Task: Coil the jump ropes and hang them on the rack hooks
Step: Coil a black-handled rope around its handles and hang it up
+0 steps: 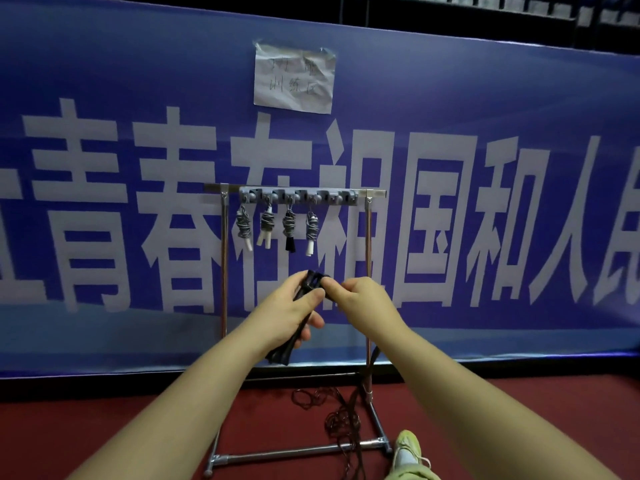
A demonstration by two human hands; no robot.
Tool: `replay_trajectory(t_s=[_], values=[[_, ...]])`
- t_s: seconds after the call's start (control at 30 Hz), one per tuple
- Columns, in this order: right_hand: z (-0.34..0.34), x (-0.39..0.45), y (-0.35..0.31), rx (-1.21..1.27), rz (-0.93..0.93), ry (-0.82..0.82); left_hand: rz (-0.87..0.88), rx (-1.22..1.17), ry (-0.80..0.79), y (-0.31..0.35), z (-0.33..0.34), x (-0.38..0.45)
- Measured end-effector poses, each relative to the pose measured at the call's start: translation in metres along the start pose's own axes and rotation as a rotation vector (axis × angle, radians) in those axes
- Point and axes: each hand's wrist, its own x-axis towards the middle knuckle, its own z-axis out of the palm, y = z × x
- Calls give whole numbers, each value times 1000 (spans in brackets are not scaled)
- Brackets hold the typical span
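While four coiled ropes (265, 225) already hang along the hook bar (298, 196), our left hand (294, 313) grips the black jump rope (304, 299) handles and our right hand (360, 299) pinches its cord; limp and light, its tail (341, 420) trails on the floor, best gathered near the handles.

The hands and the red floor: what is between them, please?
In the head view, loose dark rope trails down from the handles gripped by the left hand, right hand beside, to the floor.
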Motion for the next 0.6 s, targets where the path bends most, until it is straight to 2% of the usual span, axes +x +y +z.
replay_trajectory(t_s=[0.23, 0.37, 0.5, 0.6], values=[[-4, 0, -8, -50, 27, -28, -27, -44, 67, 0, 3, 3], [-11, -3, -13, -58, 0, -37, 31, -7, 70, 1, 4, 5], [-16, -5, -20, -15, 14, -92, 56, -35, 60, 1, -1, 5], [-20, -8, -21, 106, 64, -165, 61, -37, 56, 4, -5, 5]])
